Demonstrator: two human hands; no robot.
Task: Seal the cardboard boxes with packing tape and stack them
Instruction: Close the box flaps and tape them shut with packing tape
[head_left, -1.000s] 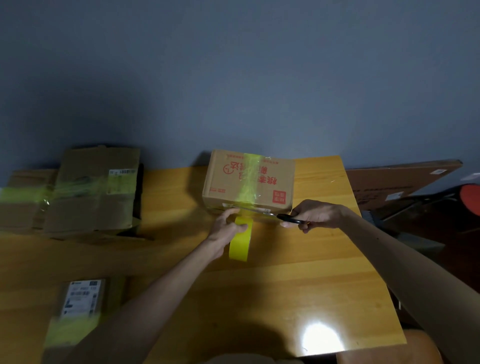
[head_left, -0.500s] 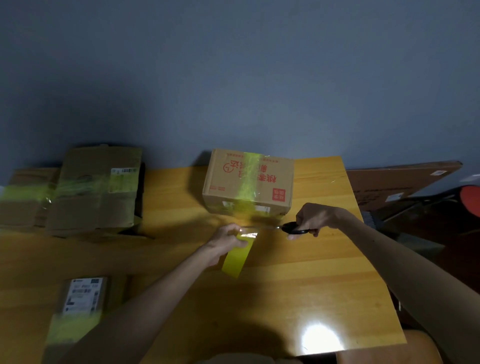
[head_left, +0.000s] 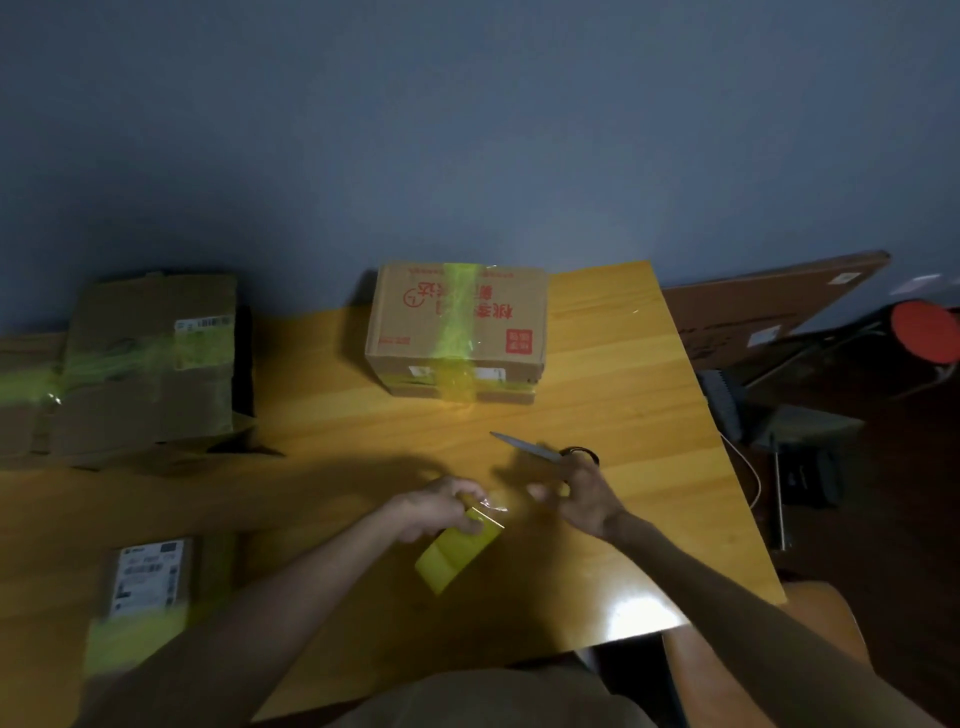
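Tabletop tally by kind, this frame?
Brown cardboard boxes with yellow-green tape: 4 (red-printed centre box, left box, far-left box cut by the frame, near-left labelled box)
Yellow packing tape roll: 1, in left hand
Metal scissors with black handles: 1, in right hand
Total: 6

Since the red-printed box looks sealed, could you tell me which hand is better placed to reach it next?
Probably the right hand: it is slightly nearer the box, holding scissors; the left hand grips the tape roll, farther back.
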